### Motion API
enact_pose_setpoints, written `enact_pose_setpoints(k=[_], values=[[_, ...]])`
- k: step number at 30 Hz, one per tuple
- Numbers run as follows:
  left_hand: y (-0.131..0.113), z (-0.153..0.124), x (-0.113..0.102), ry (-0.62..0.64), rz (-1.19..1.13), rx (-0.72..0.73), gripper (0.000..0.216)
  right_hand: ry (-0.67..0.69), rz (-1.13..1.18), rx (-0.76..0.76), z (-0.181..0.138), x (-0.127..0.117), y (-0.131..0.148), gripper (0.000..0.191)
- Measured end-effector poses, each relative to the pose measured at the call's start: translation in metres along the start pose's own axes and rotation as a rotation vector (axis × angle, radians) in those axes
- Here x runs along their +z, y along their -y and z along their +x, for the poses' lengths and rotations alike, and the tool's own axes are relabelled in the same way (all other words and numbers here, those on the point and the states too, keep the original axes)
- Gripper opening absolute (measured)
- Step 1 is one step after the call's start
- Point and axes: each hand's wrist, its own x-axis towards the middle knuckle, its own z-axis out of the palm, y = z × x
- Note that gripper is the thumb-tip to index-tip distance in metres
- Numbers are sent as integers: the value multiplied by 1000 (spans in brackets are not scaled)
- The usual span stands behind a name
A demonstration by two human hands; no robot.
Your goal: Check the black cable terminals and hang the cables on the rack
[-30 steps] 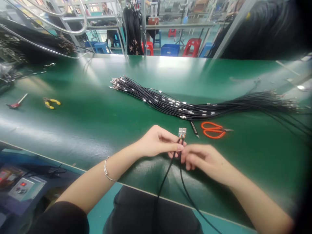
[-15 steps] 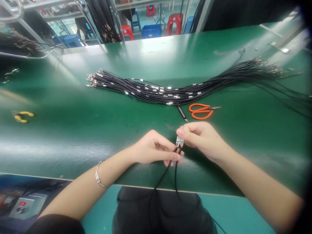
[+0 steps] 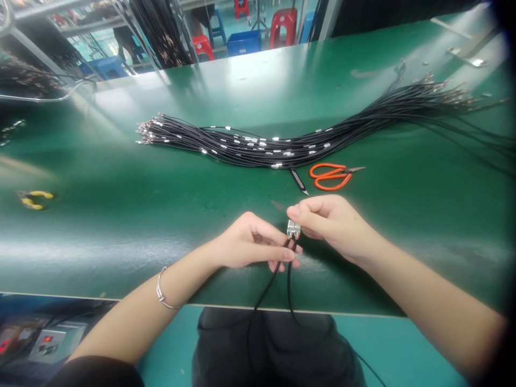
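Note:
My left hand (image 3: 250, 244) pinches two black cables (image 3: 278, 279) just below their metal end connectors (image 3: 293, 229). The cables hang down over the table's near edge toward my lap. My right hand (image 3: 334, 223) is curled with its fingertips pinched on the tops of the two connectors, which stand side by side and upright. A silver bracelet (image 3: 161, 290) is on my left wrist. Both hands hover just above the green table (image 3: 121, 215) near its front edge.
A long bundle of black cables with metal tips (image 3: 258, 148) lies across the table beyond my hands. Orange scissors (image 3: 330, 176) and a small black tool (image 3: 298, 181) lie just behind my right hand. Yellow-handled pliers (image 3: 34, 199) sit far left. Racks and stools stand beyond the table.
My right hand rose from below the connectors to pinch their tops. The camera tilted down, so the bundle and scissors sit higher in view. My left hand kept its grip.

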Motion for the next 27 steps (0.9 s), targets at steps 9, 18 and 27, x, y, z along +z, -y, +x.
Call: enact_pose_setpoints(k=[9, 18, 27], values=[[0, 1, 1, -15, -128, -87, 19, 69, 94, 99, 4, -3, -9, 49], [-1, -1, 4, 1, -190, -105, 16, 140, 178, 188, 6, -2, -13, 44], [-1, -1, 4, 0, -187, -121, 17, 167, 200, 211, 5, 0, -12, 45]])
